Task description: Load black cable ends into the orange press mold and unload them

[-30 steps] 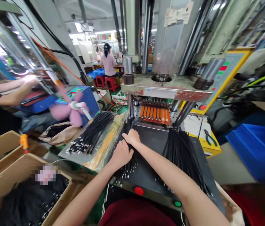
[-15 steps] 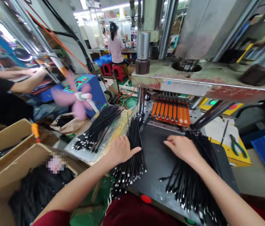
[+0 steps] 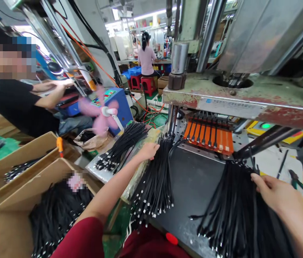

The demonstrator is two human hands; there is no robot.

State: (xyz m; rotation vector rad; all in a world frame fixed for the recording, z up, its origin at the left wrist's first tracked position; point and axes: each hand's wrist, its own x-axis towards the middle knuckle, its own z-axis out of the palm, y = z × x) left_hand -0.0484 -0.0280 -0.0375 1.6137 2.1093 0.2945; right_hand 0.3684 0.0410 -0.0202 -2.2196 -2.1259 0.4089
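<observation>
A big press (image 3: 216, 102) fills the upper right, a pink fan (image 3: 105, 111) left of centre. Skinny black cables (image 3: 158, 179) with shiny tips lie centre and lower right. The right hand (image 3: 279, 193) pinches one; the left hand (image 3: 148, 152) is curled, its hold I can't tell.

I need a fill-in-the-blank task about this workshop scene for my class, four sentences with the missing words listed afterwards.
1. The right hand is at the right-hand cable bundle on the black worktable, while the left hand is at the ____ one.
2. The slotted plate in the press is coloured ____.
3. The fan near the blue control box has ____ blades.
4. The round button at the worktable's near edge is ____.

Missing words: left; orange; pink; red.
</observation>
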